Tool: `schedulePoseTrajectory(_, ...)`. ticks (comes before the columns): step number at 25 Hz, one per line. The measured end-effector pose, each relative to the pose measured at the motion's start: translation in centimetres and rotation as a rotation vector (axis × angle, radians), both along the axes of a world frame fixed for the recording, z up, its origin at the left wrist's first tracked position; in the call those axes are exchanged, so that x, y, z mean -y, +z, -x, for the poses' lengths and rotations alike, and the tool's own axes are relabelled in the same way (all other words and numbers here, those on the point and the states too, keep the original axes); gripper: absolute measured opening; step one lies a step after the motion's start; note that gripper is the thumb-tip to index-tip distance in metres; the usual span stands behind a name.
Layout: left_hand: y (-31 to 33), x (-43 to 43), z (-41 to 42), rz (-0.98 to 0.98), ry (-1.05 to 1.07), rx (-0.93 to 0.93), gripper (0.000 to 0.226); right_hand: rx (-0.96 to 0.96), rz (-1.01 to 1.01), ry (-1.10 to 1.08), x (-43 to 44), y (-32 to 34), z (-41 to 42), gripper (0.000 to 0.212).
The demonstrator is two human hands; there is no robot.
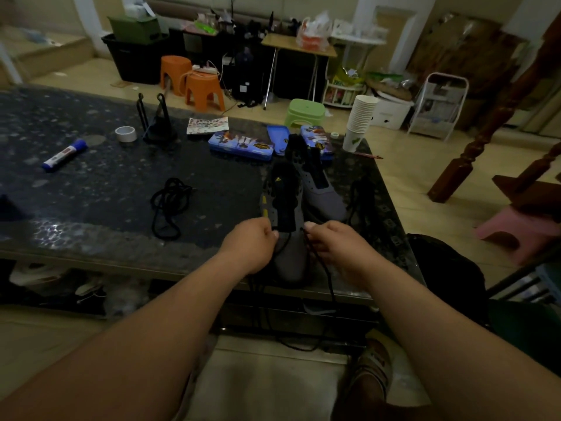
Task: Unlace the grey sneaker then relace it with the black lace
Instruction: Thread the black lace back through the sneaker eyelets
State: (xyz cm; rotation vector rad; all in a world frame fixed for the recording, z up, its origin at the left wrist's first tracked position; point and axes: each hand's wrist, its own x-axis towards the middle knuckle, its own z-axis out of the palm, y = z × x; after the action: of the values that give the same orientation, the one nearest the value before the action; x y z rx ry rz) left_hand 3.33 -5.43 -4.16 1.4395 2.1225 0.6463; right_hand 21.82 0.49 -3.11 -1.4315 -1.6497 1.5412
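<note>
Relacing appears newly begun: the grey sneaker (285,208) stands toe-first at the bench (91,192) front edge, towards its right corner, with the left hand (252,244) and right hand (331,241) each pinching the black lace (317,259) beside the lowest eyelets; the next move calls for evening both ends, then crossing upward.

Dim cluttered room, orange stools (191,79)
</note>
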Motion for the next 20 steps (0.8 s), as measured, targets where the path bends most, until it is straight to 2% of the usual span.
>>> schedulePoseTrajectory(2, 0.6, 0.4, 0.9, 0.031, -0.015, 0.234, 0.028, 0.187, -0.105, -0.015, -0.2, 0.4, 1.6, 0.040)
schedulePoseTrajectory(5, 2.5, 1.9, 2.9, 0.211, -0.165, 0.769, 0.017, 0.425, -0.279, 0.051, -0.5, 0.5, 3.0, 0.034)
schedulePoseTrajectory(6, 2.7, 2.3, 3.3, 0.240, -0.190, 0.809, 0.014, 0.459, -0.310, 0.068, -0.7, 0.5, 3.1, 0.032)
schedulePoseTrajectory(7, 2.8, 2.7, 3.3, 0.244, -0.195, 0.769, 0.014, 0.473, -0.320, 0.075, -0.8, 0.6, 3.1, 0.031)
schedulePoseTrajectory(10, 1.7, 1.9, 1.5, 0.176, -0.110, 0.303, 0.035, 0.448, -0.298, 0.032, -1.0, 0.9, 3.0, 0.029)
schedulePoseTrajectory(12, 1.1, 1.1, -0.1, 0.093, -0.037, 0.090, 0.035, 0.357, -0.256, -0.028, -0.6, 0.9, 2.8, 0.026)
schedulePoseTrajectory(14, 1.0, 0.5, -0.4, 0.047, 0.040, 0.053, 0.033, 0.129, -0.103, -0.059, 0.0, 0.9, 2.0, 0.020)
schedulePoseTrajectory(17, 0.8, -0.1, -0.1, 0.070, 0.061, 0.101, 0.027, -0.230, 0.165, 0.030, 1.1, 0.4, -0.2, 0.021)
schedulePoseTrajectory(18, 0.9, -0.2, -0.2, 0.078, 0.043, 0.082, 0.027, -0.282, 0.209, 0.021, 1.2, 0.2, -0.6, 0.019)
schedulePoseTrajectory(20, 1.3, -0.1, -0.2, 0.081, 0.033, 0.108, 0.028, -0.268, 0.195, -0.036, 0.7, 0.1, -0.3, 0.017)
